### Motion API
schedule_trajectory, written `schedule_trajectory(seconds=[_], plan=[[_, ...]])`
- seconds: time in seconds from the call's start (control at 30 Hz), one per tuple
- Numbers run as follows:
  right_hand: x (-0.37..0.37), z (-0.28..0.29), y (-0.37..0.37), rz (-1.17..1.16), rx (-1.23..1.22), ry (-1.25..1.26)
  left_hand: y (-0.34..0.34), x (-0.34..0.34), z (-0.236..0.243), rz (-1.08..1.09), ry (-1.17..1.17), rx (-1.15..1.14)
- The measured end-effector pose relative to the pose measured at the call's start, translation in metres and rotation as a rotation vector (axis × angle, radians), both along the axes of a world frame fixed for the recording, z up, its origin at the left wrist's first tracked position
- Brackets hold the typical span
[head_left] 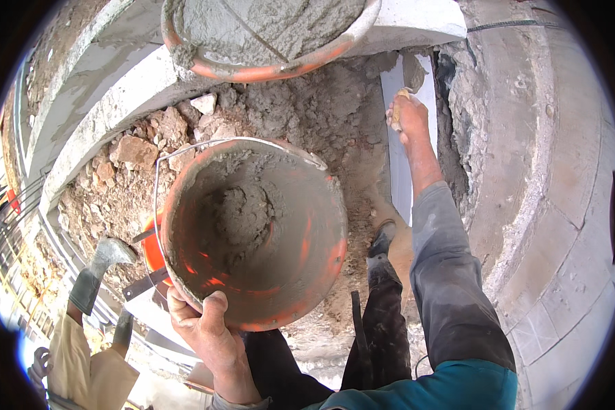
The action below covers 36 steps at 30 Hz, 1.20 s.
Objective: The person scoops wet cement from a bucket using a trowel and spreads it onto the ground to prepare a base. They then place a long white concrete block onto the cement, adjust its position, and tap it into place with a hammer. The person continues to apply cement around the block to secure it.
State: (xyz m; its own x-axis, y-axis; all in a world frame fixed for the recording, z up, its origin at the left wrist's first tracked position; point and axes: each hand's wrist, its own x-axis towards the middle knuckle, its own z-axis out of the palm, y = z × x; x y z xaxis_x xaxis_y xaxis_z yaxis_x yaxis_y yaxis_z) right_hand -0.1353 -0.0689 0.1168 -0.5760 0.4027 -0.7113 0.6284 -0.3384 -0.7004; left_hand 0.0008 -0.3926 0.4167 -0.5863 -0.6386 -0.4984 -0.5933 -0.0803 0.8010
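My left hand [215, 335] grips the near rim of an orange bucket [314, 225], thumb over the edge. Tilted toward me, the bucket shows grey mortar [242, 215] at its bottom and smeared over its walls; its wire handle [158, 205] hangs at the left side. My right arm reaches forward, and my right hand [413, 119] is closed round the pale handle of a trowel [398, 117]. The trowel's blade is at the far end of a long white strip [398, 164], beside rough grey mortar. Part of the blade blends with the mortar there.
A large orange-rimmed tub [280, 74] of wet mortar stands at the far side, a thin rod across it. Rubble [140, 150] and curved concrete edges [123, 102] lie left. Paving [567, 287] runs along the right. Another person's boot [113, 253] is at left.
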Motion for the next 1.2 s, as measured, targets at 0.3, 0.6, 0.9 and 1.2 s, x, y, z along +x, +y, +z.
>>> schedule_trajectory(seconds=[0.3,0.6,0.9,1.2], plan=[[0.142,0.232,0.013,1.272,0.564,0.321,0.026,0.01,-0.021,-0.213,0.02,-0.154],[0.129,0.236,-0.042,1.645,0.571,0.162,0.075,0.024,-0.026,-0.518,0.106,-0.243],[0.181,0.251,-0.037,1.266,-0.001,0.135,0.066,0.018,-0.049,-0.427,0.168,-0.224],[0.17,0.25,0.058,1.273,0.87,0.396,0.034,0.013,-0.025,-0.044,0.146,-0.174]])
